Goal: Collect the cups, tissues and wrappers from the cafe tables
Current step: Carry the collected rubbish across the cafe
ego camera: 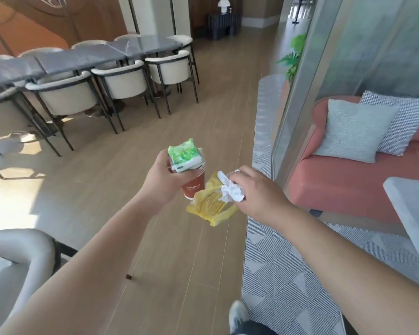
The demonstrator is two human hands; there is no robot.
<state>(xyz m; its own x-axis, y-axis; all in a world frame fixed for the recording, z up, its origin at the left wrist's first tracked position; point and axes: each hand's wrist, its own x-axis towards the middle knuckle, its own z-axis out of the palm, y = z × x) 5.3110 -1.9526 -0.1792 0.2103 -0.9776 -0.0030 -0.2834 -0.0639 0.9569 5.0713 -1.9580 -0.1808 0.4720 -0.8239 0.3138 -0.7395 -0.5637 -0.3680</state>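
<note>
The left hand [161,181] grips a red paper cup [193,187] stuffed with a green tissue packet [185,154]; the right hand [257,189] clutches crumpled tissue [229,189] and a yellow wrapper [209,205], consolidating the litter for carrying.

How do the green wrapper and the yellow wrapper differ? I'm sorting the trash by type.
The green wrapper is green and white with a leafy print; the yellow wrapper is plain yellow. The green wrapper sits stuffed in the top of the red cup, held by the left hand; the yellow wrapper hangs loose below the right hand, beside a crumpled white tissue. The green one looks bunched and compact, the yellow one spread out. Both are crumpled and carried above the floor.
</note>
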